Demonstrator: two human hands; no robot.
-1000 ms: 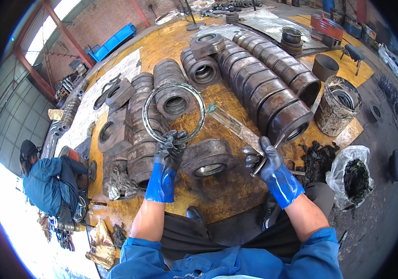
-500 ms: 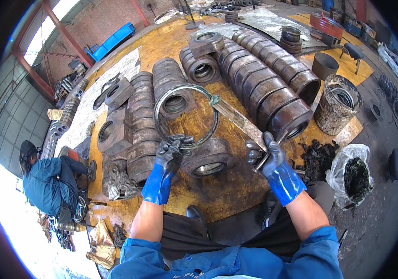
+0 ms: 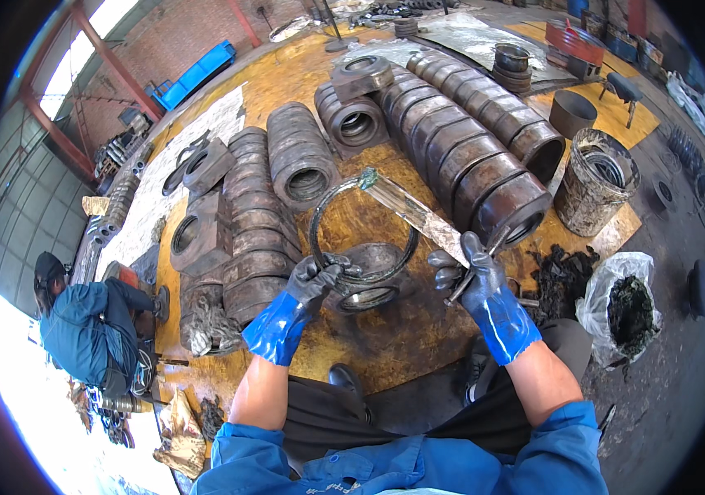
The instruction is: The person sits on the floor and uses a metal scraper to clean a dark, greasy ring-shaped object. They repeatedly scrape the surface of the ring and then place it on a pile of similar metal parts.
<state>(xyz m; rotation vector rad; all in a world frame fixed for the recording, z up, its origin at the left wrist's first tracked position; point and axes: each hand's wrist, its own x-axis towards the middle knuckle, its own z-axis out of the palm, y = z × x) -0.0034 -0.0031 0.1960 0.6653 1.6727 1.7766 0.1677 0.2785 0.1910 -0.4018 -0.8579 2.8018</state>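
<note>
Co-worker (image 3: 84, 322): bent low at far left, hands hidden from me.
Left hand (image 3: 313, 279): gloved fingers pinching the near rim, probably so the far side stays exposed.
Ring (image 3: 314, 231): held up above a thick metal collar (image 3: 377, 257), clear of the board, it seems.
Stick (image 3: 414, 218): angled across, its green-smeared tip at the ring's far rim; gripped low, likely for reach.
Right hand (image 3: 484, 276): thumb and fingers clasping the stick, a thin metal rod also lodged in the grip.
Plastic bag (image 3: 588, 307): open beside the right knee, dark stuff inside, apparently kept within reach.
Shift: a second ago the ring stood farther left, just short of the tip; now ring and left hand have come rightward.
</note>
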